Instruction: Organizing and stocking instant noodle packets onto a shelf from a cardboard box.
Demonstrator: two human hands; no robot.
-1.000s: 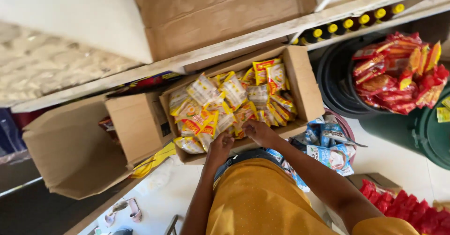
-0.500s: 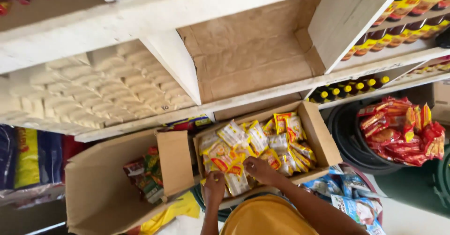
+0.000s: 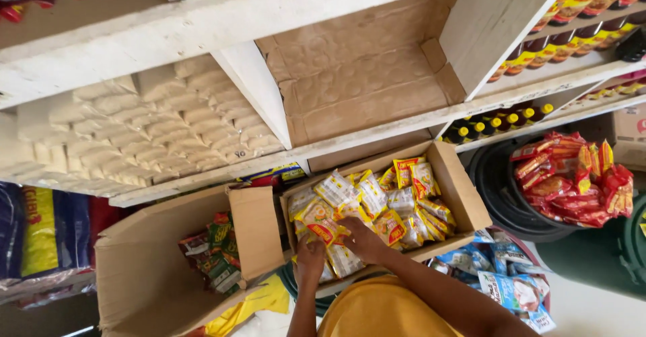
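An open cardboard box (image 3: 464,189) full of yellow snack packets (image 3: 377,202) sits below a white shelf. My left hand (image 3: 310,261) rests at the box's near left edge on the packets there. My right hand (image 3: 361,237) lies on the packets in the middle of the box, fingers curled over them; whether it grips one I cannot tell. Above the box a shelf compartment lined with brown cardboard (image 3: 363,81) holds nothing.
A second open cardboard box (image 3: 155,270) with green and red packets stands at the left. A black tub (image 3: 498,196) with red packets sits at the right. Dark bottles with yellow caps (image 3: 498,122) line the right shelves. Blue packets (image 3: 498,276) lie below the box.
The view has tilted up toward the shelves. Both hands have moved further into the packet box, the right one reaching to its middle.
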